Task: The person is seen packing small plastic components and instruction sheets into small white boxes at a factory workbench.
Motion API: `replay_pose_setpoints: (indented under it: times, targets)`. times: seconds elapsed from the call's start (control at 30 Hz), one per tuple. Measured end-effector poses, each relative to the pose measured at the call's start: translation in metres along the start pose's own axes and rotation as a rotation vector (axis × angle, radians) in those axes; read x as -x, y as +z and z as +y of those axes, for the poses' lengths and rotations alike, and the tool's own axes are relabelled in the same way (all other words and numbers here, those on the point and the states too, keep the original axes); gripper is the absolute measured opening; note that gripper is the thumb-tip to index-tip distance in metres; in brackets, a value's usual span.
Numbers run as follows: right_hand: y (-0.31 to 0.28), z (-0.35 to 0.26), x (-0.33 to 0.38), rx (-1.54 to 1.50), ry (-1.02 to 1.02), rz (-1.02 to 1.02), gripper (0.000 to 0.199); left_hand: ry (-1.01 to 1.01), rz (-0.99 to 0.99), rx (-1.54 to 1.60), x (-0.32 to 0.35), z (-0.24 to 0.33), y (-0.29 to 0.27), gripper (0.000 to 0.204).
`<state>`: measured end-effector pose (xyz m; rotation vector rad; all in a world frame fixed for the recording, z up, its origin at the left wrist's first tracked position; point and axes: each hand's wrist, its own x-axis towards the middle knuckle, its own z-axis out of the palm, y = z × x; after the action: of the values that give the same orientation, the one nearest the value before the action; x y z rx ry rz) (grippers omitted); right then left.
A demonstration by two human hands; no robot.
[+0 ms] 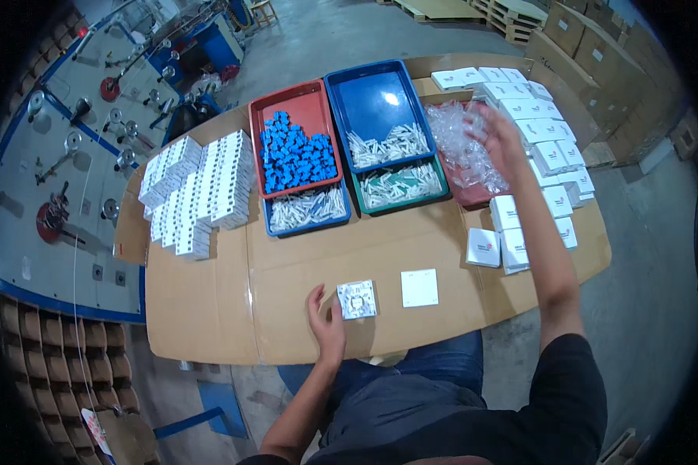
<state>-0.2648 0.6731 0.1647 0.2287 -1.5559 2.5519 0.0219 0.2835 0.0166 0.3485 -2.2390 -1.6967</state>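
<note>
one square unit [356,300] (white, grey-patterned on top) lies flat.

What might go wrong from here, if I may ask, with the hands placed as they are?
The right hand, at the loose clear plastic pieces, might catch several at once. Its forearm could brush the stacked white square boxes. The left hand could nudge the silvery-white square unit beside it.
</note>
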Motion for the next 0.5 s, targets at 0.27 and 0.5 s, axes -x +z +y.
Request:
replay_pose_setpoints:
  times: [0.27,0.5]
  targets:
    - [0.104,0.075,0.221,-0.018,0.420,-0.150,0.036,-0.181,-0.284,0.373,-0.023,0.102,0.057,0.023]
    - [0.144,0.101,0.275,0.131,0.330,-0.043,0.029,-0.207,-0.220,0.414,0.002,0.070,0.041,0.017]
